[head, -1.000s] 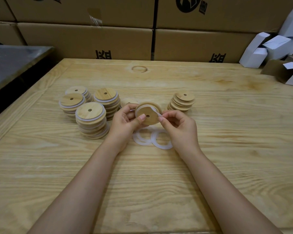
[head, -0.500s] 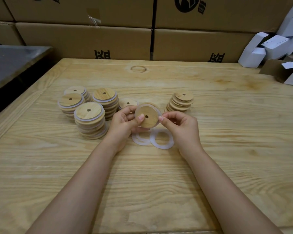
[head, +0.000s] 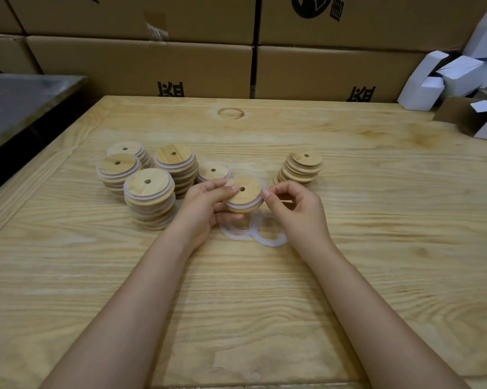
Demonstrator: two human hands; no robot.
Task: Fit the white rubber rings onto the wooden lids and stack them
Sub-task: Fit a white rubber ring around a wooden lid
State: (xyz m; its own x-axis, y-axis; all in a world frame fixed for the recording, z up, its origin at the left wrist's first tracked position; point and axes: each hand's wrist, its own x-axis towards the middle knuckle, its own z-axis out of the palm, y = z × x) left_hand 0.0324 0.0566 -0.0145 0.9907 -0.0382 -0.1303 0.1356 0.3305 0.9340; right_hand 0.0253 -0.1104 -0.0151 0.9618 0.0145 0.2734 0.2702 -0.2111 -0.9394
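left hand (head: 205, 203): curled round the wooden lid (head: 243, 192). Thumb lies on the top face just beside the centre hole, fingers underneath. The lid is held clear of the table (head: 377, 220).
right hand (head: 295, 211): fingers curled in, with the index fingertip (head: 265, 194) against the lid's right rim where the white rubber ring (head: 238, 205) bulges out. Cannot tell whether it pinches or only touches; the thumb tip is hidden and that spot is blurred.
ring on lid: sits round the lid under the top disc and shows as a white band along the near edge.
lid attitude: top face up, tipped slightly toward the camera.
loose rings (head: 270, 243): two, flat on the table just nearer than the lid, side by side and touching. The hands partly cover them.
ringed stacks (head: 149, 192): four tall ones left of the lid. A short stack (head: 212, 171) stands just behind the lid, to its left.
bare-lid stack (head: 302, 167): near the lid, to its right and behind it.
background: cardboard boxes (head: 141, 66) well behind the lid, white cartons (head: 447, 77) far right of it.
vs 0.5 s ago: the lid faced the camera almost upright and now lies back flatter. The right fingertips stay at the right rim.
vs 1.0 s ago: the right hand was stretching the ring off the lid's right side as a loop. Now the ring is down round the rim.
stacks, loose rings: unmoved.
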